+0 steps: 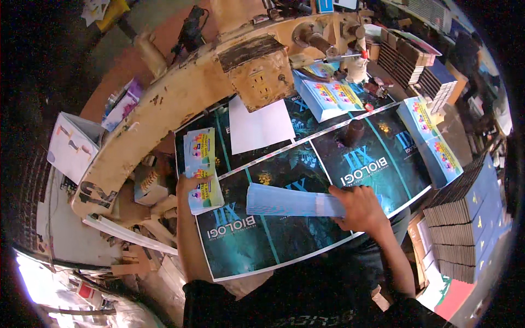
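Note:
My right hand (361,206) is closed round one end of a slightly fanned bundle of light-blue paper strips (290,201), which extends to the left over the dark printed sheet (295,232). At the left, my left hand (190,185) holds the outer edge of a narrow stack of colourful printed leaflets (201,150), a finger lying across its top. Part of that hand is hidden by the angle. The dark sheet, with teal bands and a forest picture, covers the work surface in front of me.
A worn beige machine arm with a box (256,74) curves over the far side. A white sheet (260,128) lies below it. More leaflet stacks are at the back (328,95) and right (432,142). Blue-covered book piles (462,218) stand at right. A dark knob (354,133) sits mid-surface.

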Demonstrator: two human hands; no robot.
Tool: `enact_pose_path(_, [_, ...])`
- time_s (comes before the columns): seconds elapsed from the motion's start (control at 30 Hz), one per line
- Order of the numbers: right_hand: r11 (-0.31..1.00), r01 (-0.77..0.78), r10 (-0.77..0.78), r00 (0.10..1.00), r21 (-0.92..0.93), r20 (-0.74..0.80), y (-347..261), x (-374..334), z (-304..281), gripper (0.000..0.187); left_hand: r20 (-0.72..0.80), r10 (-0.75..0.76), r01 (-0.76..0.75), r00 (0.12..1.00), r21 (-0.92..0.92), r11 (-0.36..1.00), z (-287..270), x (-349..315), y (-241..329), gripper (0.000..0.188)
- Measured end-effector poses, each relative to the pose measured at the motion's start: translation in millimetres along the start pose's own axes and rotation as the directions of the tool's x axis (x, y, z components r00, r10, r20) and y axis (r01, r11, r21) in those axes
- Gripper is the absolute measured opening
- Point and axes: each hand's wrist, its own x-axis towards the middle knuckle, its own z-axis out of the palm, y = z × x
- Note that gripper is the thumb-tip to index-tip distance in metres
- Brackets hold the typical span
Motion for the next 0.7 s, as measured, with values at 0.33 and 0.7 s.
enact_pose_path(0.33, [0.999,-0.045,0.048,0.99,0.022,-0.135,13,-9,21,0.062,-0.227,0.167,-0.278,0.959,-0.658,0.7,-9,-202,39,0.073])
enact_pose_path(0.7, [0.939,-0.229,0.274,0.949,0.257,-0.154,-21,3,-5,0.065,0.154,0.391,-0.089,0.907,-0.838,0.538,-11,-403,147,0.092])
